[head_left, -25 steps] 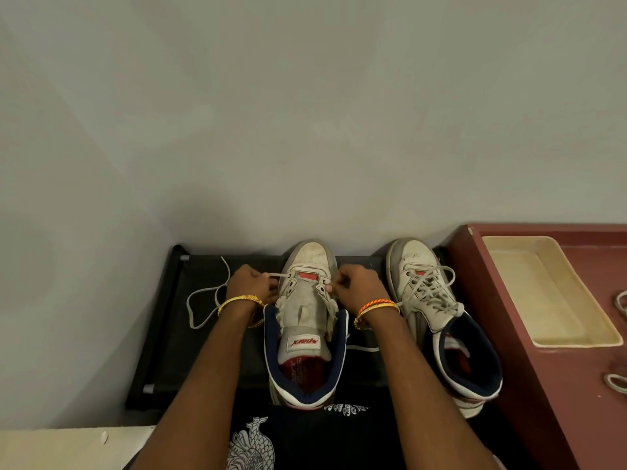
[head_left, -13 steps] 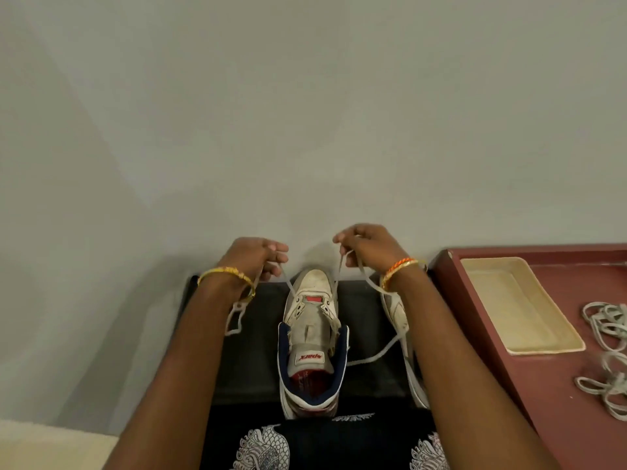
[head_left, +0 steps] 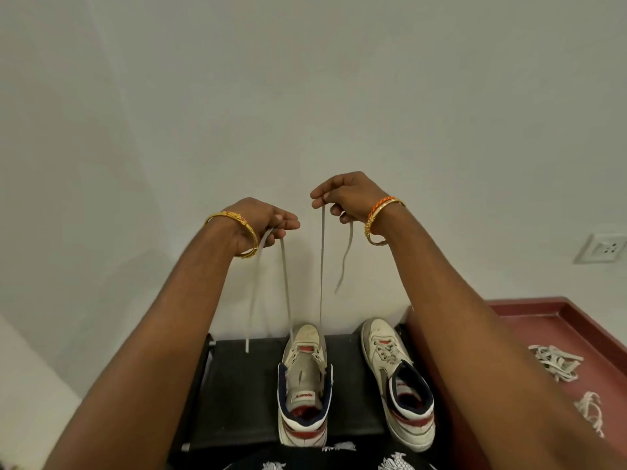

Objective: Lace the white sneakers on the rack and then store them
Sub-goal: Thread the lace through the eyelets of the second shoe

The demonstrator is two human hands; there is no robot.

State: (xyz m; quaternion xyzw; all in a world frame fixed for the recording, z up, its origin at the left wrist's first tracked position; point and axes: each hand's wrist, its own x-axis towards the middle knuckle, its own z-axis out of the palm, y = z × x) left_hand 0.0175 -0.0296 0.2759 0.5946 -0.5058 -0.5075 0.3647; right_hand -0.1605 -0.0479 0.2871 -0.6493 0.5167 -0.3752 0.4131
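Two white sneakers with navy collars stand on a black rack (head_left: 237, 385). The left sneaker (head_left: 305, 388) has a grey lace (head_left: 320, 266) through its front eyelets only. Both lace ends are pulled taut, straight up. My left hand (head_left: 261, 223) pinches one end high above the rack. My right hand (head_left: 346, 196) pinches the other end a little higher; a short tail hangs below each hand. The right sneaker (head_left: 397, 385) is laced and partly hidden behind my right forearm.
A dark red tray-like surface (head_left: 543, 320) lies to the right, with loose bundles of white laces (head_left: 554, 362) on it. A plain wall rises right behind the rack, with a socket (head_left: 600, 248) at the right.
Both hands have risen from the sneaker's eyelets to well above it, drawing the lace ends up and taut. The view has tilted upward.
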